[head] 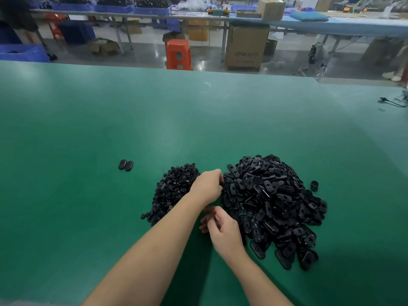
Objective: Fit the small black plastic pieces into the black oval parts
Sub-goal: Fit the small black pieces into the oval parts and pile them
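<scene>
On a green work table (88,129) lie two heaps of black plastic, side by side and nearly touching: a smaller heap of small black plastic pieces (174,191) to the left, and a much larger heap of black oval parts (273,208) to the right, many of them showing a hole in the flat face. The person's left hand (207,186) reaches forward between the two heaps, its fingers curled at the near-left edge of the oval heap, and something small and black shows at the fingertips (whether it is a loose piece or an oval part cannot be told). The right hand (223,228) sits nearer the person, just beside the oval heap's left flank, its fingers bent inward and turned away from the camera, so that what it holds, if anything, cannot be told. Two oval parts (125,165) lie together, side by side and touching, well to the left of the heaps, and a single oval part (314,186) lies apart at the right edge of the big heap. Beyond the table's far edge stand an orange plastic stool (178,54) and a cardboard box (246,48) on the floor, with long benches carrying blue bins (152,9) behind them.
</scene>
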A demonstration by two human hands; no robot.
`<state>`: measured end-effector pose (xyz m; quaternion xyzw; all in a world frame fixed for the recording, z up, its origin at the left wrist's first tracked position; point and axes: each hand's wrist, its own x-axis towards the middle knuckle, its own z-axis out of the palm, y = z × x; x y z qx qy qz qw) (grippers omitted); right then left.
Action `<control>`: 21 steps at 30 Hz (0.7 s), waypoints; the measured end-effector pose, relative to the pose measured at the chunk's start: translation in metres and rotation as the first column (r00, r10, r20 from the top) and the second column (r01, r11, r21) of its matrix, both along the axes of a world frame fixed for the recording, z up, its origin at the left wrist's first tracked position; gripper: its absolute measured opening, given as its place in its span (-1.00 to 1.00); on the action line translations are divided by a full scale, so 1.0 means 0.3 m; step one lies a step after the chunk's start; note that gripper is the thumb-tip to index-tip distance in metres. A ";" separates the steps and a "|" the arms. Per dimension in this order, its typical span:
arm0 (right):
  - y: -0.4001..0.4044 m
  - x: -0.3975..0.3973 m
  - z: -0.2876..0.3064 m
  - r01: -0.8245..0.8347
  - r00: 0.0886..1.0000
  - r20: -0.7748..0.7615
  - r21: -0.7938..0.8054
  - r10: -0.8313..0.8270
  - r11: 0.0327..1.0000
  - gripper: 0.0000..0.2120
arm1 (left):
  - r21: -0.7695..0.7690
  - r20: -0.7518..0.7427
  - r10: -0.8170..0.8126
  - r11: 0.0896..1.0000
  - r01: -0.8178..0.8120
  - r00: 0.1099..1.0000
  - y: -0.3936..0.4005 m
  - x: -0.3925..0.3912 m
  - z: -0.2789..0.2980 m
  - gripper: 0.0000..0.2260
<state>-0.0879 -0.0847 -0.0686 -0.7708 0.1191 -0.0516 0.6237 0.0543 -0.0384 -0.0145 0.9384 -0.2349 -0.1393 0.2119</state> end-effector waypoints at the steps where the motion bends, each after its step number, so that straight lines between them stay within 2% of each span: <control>1: 0.000 0.001 -0.001 0.004 1.000 0.000 0.008 -0.004 1.000 -0.78 | -0.046 -0.022 0.007 0.999 -0.008 1.000 0.006 0.004 0.009 -0.84; 6: 0.000 0.007 -0.010 0.066 0.998 -0.012 0.053 -0.065 0.996 -0.77 | -0.299 -0.075 0.112 0.945 -0.129 0.991 0.073 0.016 0.088 -0.96; 8: 0.001 0.010 -0.010 0.104 0.995 -0.019 0.100 -0.102 0.990 -0.78 | -0.364 -0.126 0.097 0.921 -0.137 0.987 0.121 0.007 0.113 -0.94; 11: 0.002 0.014 -0.001 0.156 0.988 -0.010 0.173 -0.157 0.972 -0.80 | -0.384 -0.204 -0.009 0.921 -0.071 0.979 0.193 -0.033 0.125 -0.93; 13: 0.002 0.016 0.005 0.163 0.986 -0.002 0.168 -0.165 0.972 -0.81 | -0.379 -0.235 -0.050 0.924 -0.044 0.971 0.220 -0.070 0.104 -0.92; 17: 0.000 0.015 -0.004 0.143 0.989 -0.039 0.083 -0.140 0.986 -0.80 | -0.340 -0.195 -0.013 0.939 -0.055 0.981 0.222 -0.140 0.047 -0.88; 21: -0.001 0.013 -0.001 0.172 0.985 -0.047 0.089 -0.168 0.981 -0.85 | -0.365 -0.207 -0.004 0.928 -0.074 0.978 0.223 -0.157 0.032 -0.87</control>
